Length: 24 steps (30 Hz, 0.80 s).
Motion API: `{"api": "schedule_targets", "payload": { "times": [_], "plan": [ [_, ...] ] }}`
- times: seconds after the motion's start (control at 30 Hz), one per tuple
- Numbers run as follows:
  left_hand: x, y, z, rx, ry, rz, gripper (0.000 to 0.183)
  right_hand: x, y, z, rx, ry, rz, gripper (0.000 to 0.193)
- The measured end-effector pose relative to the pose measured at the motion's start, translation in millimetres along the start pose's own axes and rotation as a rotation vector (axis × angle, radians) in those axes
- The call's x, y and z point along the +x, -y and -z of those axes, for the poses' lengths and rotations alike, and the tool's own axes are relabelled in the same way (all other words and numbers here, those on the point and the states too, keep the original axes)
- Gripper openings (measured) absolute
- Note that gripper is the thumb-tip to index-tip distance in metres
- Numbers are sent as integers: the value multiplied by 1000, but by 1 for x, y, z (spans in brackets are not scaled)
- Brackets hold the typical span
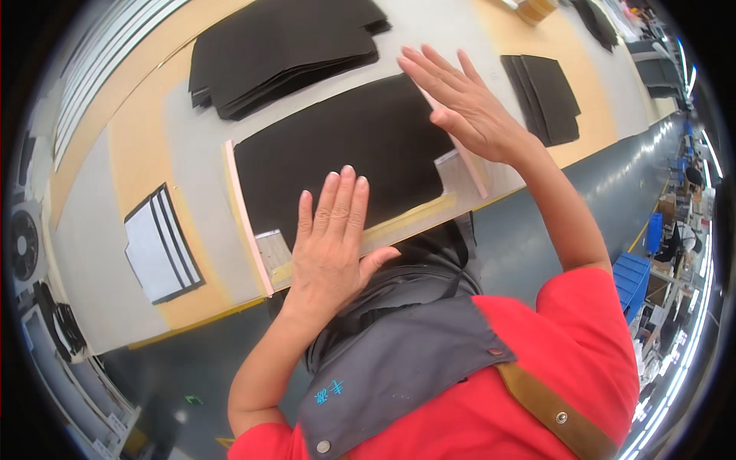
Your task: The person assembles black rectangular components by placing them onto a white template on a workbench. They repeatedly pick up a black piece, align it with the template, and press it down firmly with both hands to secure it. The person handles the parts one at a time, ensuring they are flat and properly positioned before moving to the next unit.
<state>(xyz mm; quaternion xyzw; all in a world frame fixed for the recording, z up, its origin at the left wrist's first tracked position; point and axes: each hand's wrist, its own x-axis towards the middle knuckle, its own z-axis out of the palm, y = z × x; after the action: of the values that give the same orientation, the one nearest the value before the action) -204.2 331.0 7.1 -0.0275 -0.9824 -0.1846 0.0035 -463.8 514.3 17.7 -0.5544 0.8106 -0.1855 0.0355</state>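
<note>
A black flat panel (330, 146) with notched near corners lies in front of me on the table. Pale pink strips run along its two sides, the left strip (247, 218) fully in sight and the right one partly behind my hand. My left hand (330, 238) is over the panel's near edge, fingers stretched out and thumb apart. Over the far right corner is my right hand (464, 103), its fingers spread and nothing in them. Whether either palm touches the panel I cannot tell for certain. Yellowish tape (410, 216) shows along the near edge.
A stack of black panels (284, 50) lies beyond the panel. Smaller black pieces (543, 98) are stacked at the right. White panels with black stripes (162, 245) lie at the left. A tape roll (535, 11) stands at the far edge. A fan (25, 241) is at far left.
</note>
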Motion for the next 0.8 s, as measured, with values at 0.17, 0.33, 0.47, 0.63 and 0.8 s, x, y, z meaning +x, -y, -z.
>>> {"api": "schedule_targets", "payload": {
  "times": [0.17,0.33,0.47,0.63,0.8],
  "plan": [
    [33,3,-2,40,-62,-13,83,-51,-15,11,26,1,-133,75],
    [59,8,-9,61,-99,-41,71,-75,12,-6,-154,107,-40,80],
    [69,6,-12,92,-83,-65,68,-80,30,-18,-144,107,15,80],
    [70,4,-12,88,-16,-48,67,-92,43,-25,-231,9,-18,84],
    [70,4,-11,90,6,-30,68,-97,57,-27,-256,-44,-86,81]
  ]
}}
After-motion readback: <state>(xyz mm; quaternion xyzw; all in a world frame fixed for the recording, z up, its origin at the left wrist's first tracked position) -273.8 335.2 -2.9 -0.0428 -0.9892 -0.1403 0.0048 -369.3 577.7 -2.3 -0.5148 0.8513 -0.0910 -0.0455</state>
